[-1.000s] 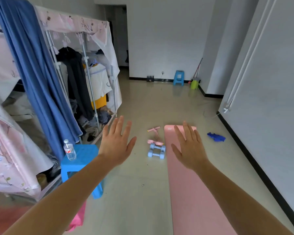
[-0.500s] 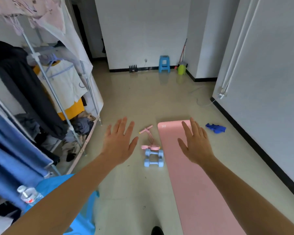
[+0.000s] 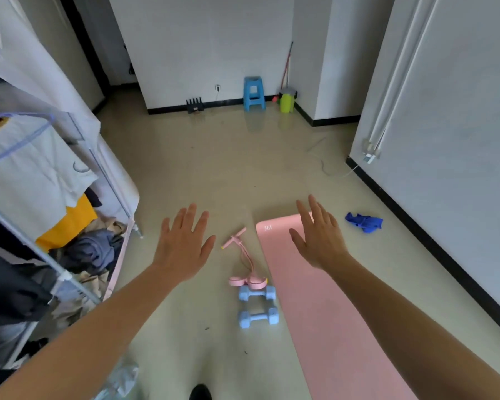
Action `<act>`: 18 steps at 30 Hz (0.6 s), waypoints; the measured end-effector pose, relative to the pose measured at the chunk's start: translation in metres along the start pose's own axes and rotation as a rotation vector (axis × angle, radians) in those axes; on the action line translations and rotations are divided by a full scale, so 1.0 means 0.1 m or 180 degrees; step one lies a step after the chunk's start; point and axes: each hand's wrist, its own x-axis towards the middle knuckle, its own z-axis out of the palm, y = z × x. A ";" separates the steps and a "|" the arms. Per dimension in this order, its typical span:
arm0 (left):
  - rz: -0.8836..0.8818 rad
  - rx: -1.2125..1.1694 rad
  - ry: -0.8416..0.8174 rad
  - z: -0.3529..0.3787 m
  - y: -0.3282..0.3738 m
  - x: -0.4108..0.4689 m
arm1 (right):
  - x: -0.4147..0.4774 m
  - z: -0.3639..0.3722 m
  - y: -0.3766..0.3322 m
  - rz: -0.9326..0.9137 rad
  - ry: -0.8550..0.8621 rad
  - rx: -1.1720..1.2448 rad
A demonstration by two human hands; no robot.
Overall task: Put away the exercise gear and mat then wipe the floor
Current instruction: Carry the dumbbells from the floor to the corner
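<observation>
Pink mat (image 3: pixel 329 313) lies unrolled on the floor (image 3: pixel 214 174); two blue dumbbells (image 3: pixel 259 317) and a pink pull-band (image 3: pixel 244 261) lie just beside its left edge. A blue item (image 3: pixel 364 222), possibly a cloth, lies to its right. Left hand (image 3: pixel 182 249) and right hand (image 3: pixel 321 241) are spread flat, apart, and empty.

Home bedroom: clothes rack (image 3: pixel 41 197), stool (image 3: pixel 254 93), tiled floor (image 3: pixel 214 168).

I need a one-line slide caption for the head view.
Open left hand and right hand extend toward two light blue dumbbells, a pink pull-rope exerciser and an unrolled pink mat on the floor.
</observation>
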 end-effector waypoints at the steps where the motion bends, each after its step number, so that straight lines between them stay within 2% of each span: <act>1: 0.0026 -0.0055 -0.0004 0.15 -0.08 0.24 | 0.19 0.10 0.00 0.0046 0.0007 -0.0010; 8: 0.0748 -0.0326 -0.0460 1.34 -0.51 1.96 | 1.32 1.12 -0.01 0.0921 -0.0375 0.0127; 11: 0.1088 -0.0472 -0.0787 1.81 -0.56 2.56 | 1.58 1.51 0.00 0.1326 -0.0797 0.0106; 14: 0.1501 -0.0619 -0.1078 2.34 -0.52 2.96 | 1.66 1.87 0.01 0.1647 -0.1135 0.0223; 18: 0.1746 -0.0727 -0.1494 3.20 -0.33 3.17 | 1.60 2.63 0.09 0.2081 -0.1480 0.0447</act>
